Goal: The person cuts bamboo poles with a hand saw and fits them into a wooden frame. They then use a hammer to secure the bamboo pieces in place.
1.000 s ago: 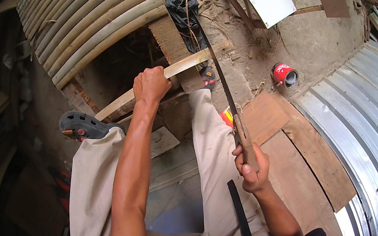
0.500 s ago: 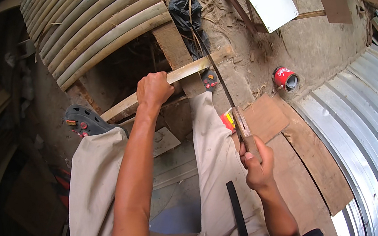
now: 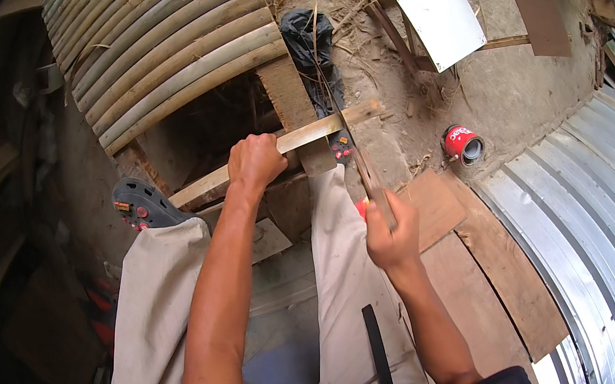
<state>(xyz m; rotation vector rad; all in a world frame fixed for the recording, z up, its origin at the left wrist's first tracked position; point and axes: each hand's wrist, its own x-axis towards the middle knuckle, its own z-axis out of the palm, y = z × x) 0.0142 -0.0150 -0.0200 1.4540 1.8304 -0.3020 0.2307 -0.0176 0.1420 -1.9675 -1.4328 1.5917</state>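
Note:
My left hand [image 3: 257,161] is closed round a light wooden strip [image 3: 307,135] that lies across the end of a slatted wooden bench. In my right hand [image 3: 395,233] is the wooden handle of a handsaw [image 3: 353,147]. Its narrow dark blade crosses the strip near the right end and points away from me. The strip reaches past the bench's wooden side board [image 3: 285,96]. Whether the teeth have cut into the wood cannot be made out.
The slatted bench [image 3: 178,68] stands ahead, with a black plastic bag [image 3: 308,33] beside it. My clogs [image 3: 146,204] flank the strip. To the right are a red can [image 3: 463,145], plywood sheets [image 3: 466,295], corrugated metal [image 3: 596,204] and a white panel [image 3: 441,21].
My right hand has pushed the saw forward and slightly left, so its handle is nearer the strip. My left hand keeps its grip on the strip.

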